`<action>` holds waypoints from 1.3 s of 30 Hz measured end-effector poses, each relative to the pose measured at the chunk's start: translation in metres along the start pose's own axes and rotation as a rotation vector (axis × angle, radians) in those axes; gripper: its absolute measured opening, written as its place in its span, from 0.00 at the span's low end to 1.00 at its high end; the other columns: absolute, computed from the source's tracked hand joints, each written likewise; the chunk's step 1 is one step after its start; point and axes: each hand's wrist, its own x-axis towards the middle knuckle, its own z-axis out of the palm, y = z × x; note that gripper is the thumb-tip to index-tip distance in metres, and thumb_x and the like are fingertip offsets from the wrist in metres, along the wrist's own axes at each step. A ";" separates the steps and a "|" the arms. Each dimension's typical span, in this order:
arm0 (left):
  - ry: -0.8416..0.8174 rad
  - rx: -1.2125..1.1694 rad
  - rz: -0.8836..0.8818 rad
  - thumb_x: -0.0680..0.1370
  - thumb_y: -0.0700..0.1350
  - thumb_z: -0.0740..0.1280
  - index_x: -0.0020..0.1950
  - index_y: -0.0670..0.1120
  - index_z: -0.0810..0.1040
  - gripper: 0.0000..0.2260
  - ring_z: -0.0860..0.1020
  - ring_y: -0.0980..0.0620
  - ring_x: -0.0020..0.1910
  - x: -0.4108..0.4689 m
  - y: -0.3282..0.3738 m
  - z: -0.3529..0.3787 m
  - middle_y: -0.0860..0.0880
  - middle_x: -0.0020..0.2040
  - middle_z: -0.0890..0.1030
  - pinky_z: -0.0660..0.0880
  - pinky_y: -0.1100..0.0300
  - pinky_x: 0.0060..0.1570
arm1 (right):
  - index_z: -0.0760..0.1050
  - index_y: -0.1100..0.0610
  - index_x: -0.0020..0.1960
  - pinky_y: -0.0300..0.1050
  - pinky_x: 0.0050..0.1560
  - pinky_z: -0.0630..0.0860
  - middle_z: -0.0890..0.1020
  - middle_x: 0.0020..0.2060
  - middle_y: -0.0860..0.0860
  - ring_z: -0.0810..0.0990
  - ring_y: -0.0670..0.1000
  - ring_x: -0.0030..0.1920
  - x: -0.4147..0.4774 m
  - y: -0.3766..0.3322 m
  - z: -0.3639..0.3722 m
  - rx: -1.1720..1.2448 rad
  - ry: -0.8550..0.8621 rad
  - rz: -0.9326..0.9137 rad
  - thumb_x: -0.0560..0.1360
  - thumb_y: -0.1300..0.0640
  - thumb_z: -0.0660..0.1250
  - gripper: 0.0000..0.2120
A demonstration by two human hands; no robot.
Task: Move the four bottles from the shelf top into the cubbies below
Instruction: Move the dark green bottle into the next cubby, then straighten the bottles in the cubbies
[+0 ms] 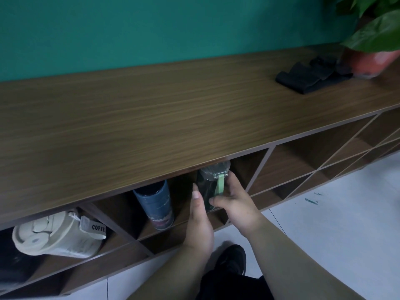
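Both forearms reach forward: the left hand [200, 215] and right hand [237, 200] each close their grip around a dark bottle [208, 187] with a green strap, standing upright in a cubby [249, 167] beside a blue bottle [157, 204]. Further left, a cream bottle [58, 237] lies on its side.

Black cloth [307, 77] beside potted plant [372, 40]

There is only one view, from a camera on the person's head. It looks forward and steeply down, standing close over the wooden shelf top [151, 109], with the green wall [151, 24] behind and the pale floor [335, 224] below.
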 end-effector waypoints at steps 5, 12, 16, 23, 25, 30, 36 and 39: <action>0.016 0.018 -0.156 0.61 0.80 0.54 0.80 0.57 0.59 0.51 0.62 0.54 0.75 -0.014 0.006 -0.018 0.57 0.77 0.64 0.52 0.43 0.78 | 0.53 0.36 0.79 0.64 0.74 0.67 0.72 0.75 0.47 0.71 0.56 0.73 -0.005 0.003 -0.002 -0.020 -0.037 0.173 0.62 0.57 0.74 0.52; -0.016 -0.002 -0.344 0.75 0.71 0.51 0.75 0.59 0.68 0.32 0.64 0.52 0.74 -0.048 0.010 -0.110 0.52 0.79 0.67 0.53 0.41 0.73 | 0.75 0.47 0.67 0.55 0.67 0.74 0.73 0.67 0.54 0.74 0.55 0.63 -0.049 -0.020 0.022 -0.583 -0.436 0.500 0.71 0.48 0.67 0.25; 0.129 0.016 -0.115 0.80 0.65 0.54 0.64 0.50 0.75 0.24 0.68 0.46 0.75 -0.054 0.023 -0.135 0.48 0.68 0.75 0.60 0.42 0.76 | 0.59 0.40 0.80 0.56 0.73 0.68 0.68 0.77 0.44 0.69 0.50 0.73 -0.044 -0.021 0.057 -0.365 -0.330 0.308 0.65 0.47 0.67 0.43; 0.019 0.115 -0.023 0.66 0.79 0.51 0.80 0.60 0.53 0.46 0.61 0.59 0.76 -0.046 0.039 -0.136 0.61 0.79 0.59 0.58 0.54 0.72 | 0.66 0.34 0.71 0.61 0.73 0.68 0.81 0.66 0.42 0.77 0.48 0.68 -0.032 -0.018 0.097 -0.131 -0.273 0.137 0.59 0.47 0.70 0.41; -0.020 0.130 -0.034 0.72 0.77 0.46 0.80 0.59 0.52 0.40 0.61 0.57 0.77 -0.046 0.036 -0.137 0.59 0.80 0.60 0.57 0.54 0.73 | 0.68 0.35 0.68 0.61 0.72 0.70 0.83 0.62 0.42 0.80 0.47 0.65 -0.032 -0.017 0.099 -0.125 -0.266 0.124 0.58 0.46 0.70 0.38; -0.079 0.194 -0.064 0.71 0.75 0.46 0.81 0.61 0.52 0.39 0.61 0.58 0.78 -0.048 0.035 -0.137 0.60 0.79 0.62 0.57 0.53 0.74 | 0.67 0.40 0.71 0.59 0.72 0.70 0.83 0.59 0.40 0.80 0.46 0.64 -0.035 -0.027 0.097 -0.139 -0.255 0.094 0.56 0.46 0.70 0.42; -0.005 0.279 -0.045 0.73 0.72 0.61 0.78 0.56 0.63 0.38 0.63 0.60 0.75 -0.063 0.045 -0.155 0.59 0.78 0.65 0.55 0.51 0.79 | 0.78 0.46 0.59 0.52 0.64 0.73 0.80 0.57 0.46 0.78 0.52 0.60 -0.044 -0.032 0.094 -0.488 -0.319 0.267 0.69 0.50 0.68 0.18; 0.023 0.391 -0.123 0.74 0.67 0.65 0.65 0.55 0.78 0.24 0.73 0.58 0.69 -0.075 0.049 -0.181 0.54 0.71 0.77 0.62 0.54 0.76 | 0.81 0.50 0.56 0.48 0.56 0.74 0.82 0.50 0.51 0.80 0.54 0.55 -0.055 -0.040 0.111 -0.745 -0.571 0.319 0.69 0.46 0.68 0.17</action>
